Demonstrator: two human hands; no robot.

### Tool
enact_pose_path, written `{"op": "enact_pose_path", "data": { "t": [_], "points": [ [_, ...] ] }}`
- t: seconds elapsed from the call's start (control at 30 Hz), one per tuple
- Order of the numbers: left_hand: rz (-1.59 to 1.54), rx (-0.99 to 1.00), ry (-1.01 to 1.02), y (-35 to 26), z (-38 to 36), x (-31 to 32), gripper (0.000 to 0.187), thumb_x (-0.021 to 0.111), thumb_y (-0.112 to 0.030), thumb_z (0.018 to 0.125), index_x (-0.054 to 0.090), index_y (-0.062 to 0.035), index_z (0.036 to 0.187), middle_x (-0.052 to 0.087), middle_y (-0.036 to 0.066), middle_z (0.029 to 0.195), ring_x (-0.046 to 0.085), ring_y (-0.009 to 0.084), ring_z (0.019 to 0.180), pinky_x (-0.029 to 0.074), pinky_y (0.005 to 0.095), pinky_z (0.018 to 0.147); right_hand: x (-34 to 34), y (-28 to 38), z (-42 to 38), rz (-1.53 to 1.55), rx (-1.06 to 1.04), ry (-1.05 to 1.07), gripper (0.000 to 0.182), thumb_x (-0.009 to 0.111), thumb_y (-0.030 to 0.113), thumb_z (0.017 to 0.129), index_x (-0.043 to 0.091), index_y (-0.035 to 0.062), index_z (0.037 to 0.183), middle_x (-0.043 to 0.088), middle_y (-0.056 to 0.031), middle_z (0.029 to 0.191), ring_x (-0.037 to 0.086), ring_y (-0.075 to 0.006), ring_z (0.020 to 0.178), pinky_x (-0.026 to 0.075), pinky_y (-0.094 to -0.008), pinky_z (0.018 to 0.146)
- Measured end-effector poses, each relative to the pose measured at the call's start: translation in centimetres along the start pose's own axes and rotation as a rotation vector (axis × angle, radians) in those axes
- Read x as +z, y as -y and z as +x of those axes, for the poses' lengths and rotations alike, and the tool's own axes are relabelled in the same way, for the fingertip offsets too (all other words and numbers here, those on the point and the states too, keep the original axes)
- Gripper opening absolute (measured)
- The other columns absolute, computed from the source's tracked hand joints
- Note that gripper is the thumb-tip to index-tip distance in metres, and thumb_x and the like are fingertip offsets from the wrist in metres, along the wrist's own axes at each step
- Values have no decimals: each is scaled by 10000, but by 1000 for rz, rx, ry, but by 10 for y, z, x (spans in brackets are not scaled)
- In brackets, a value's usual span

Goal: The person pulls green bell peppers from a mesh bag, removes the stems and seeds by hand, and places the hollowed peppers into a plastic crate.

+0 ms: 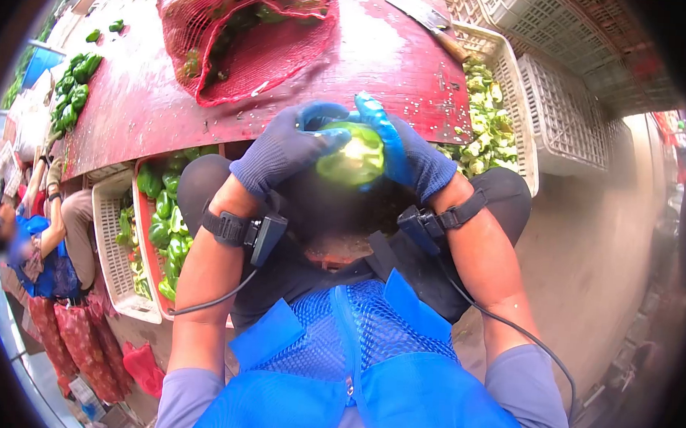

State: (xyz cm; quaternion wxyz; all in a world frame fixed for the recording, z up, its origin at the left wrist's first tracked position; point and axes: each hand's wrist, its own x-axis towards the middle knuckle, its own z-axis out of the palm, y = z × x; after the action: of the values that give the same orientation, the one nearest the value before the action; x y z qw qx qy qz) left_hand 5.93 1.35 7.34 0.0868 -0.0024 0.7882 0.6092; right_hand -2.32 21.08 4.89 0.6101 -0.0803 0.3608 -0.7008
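Observation:
Both my hands wear grey-blue work gloves with blue coated fingers, above my lap at the table's near edge. Between them is a round, light green bell pepper [351, 157], slightly blurred by motion. My left hand [294, 139] curls round its left side, thumb across the top. My right hand [402, 146] is closed against the right side, its fingers pointing up. A red mesh sack [269, 58] with green peppers inside lies on the red table [372, 74] beyond my hands. Small white seeds are scattered over the tabletop.
A cleaver [428, 23] lies at the far right edge, beside a crate of pale green pieces [489, 117]. White crates [565, 120] stand farther right. Pepper crates [163, 214] are by my left knee. Left, another person [43, 239] sits near a pepper pile [74, 91].

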Motion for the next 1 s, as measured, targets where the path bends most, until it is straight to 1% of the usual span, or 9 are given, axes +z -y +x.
{"op": "enact_pose_path", "data": {
  "t": [0.07, 0.1, 0.17, 0.3, 0.37, 0.47, 0.6, 0.83, 1.0],
  "points": [
    [-152, -239, -74, 4, 3, 3, 329, 703, -184, 862, 651, 11, 1122, 672, 44, 983, 598, 102, 867, 505, 270, 783, -13, -15, 4, -290, -243, -164, 528, 698, 180, 854, 494, 0, 1306, 689, -111, 968, 671, -244, 861, 534, -355, 808],
    [-129, -252, -100, -2, 4, 5, 256, 697, -204, 884, 676, -6, 1045, 665, 18, 906, 582, 80, 803, 495, 260, 719, -16, -14, 2, -287, -253, -167, 528, 698, 180, 854, 494, 0, 1306, 689, -111, 968, 671, -244, 861, 534, -355, 808],
    [-165, -246, -114, 13, 8, 4, 242, 696, -210, 886, 679, -14, 1026, 658, 13, 881, 574, 75, 780, 489, 257, 696, -16, -9, -3, -801, -423, -215, 469, 722, 229, 830, 564, -2, 1206, 693, -140, 946, 674, -279, 834, 533, -367, 795],
    [-253, -277, -222, 21, 10, 3, 255, 714, -221, 889, 667, -28, 1049, 652, 0, 890, 577, 68, 746, 486, 233, 651, 14, 6, -15, -533, -217, -482, 546, 764, 303, 765, 576, -6, 1174, 682, -193, 1003, 671, -344, 905, 531, -390, 798],
    [-183, -279, -271, 21, 11, 7, 242, 732, -227, 874, 672, -31, 1003, 651, -2, 850, 573, 67, 725, 484, 239, 634, 16, 4, -16, -1201, -306, -609, 636, 765, 366, 744, 546, -19, 1200, 656, -235, 1059, 648, -383, 979, 524, -415, 827],
    [14, -274, -325, 20, 12, 11, 230, 764, -233, 843, 668, -35, 908, 641, -3, 774, 564, 66, 686, 479, 251, 602, 20, -5, -12, -1501, -369, -795, 657, 755, 395, 737, 552, -26, 1199, 645, -247, 1082, 629, -389, 1035, 508, -440, 862],
    [311, -222, -362, 19, 12, 19, 253, 787, -236, 814, 638, -32, 821, 605, 0, 694, 539, 67, 644, 467, 265, 565, 11, -11, -4, -1543, -449, -845, 662, 768, 374, 715, 552, -27, 1195, 644, -251, 1085, 624, -399, 1033, 493, -462, 888],
    [334, -138, -316, 18, 10, 17, 263, 763, -250, 831, 626, -25, 835, 591, -8, 713, 521, 72, 654, 458, 268, 587, 9, 0, -1, -1317, -444, -679, 597, 771, 337, 687, 579, -4, 1137, 661, -259, 1004, 646, -393, 982, 515, -447, 834],
    [-254, -160, -157, 20, 9, 23, 351, 634, -261, 925, 606, 19, 1136, 643, 26, 971, 577, 84, 850, 481, 244, 764, 4, -9, 6, -1263, -485, -601, 607, 775, 344, 674, 584, 5, 1139, 665, -251, 1017, 649, -391, 977, 515, -448, 837]
  ]
}}
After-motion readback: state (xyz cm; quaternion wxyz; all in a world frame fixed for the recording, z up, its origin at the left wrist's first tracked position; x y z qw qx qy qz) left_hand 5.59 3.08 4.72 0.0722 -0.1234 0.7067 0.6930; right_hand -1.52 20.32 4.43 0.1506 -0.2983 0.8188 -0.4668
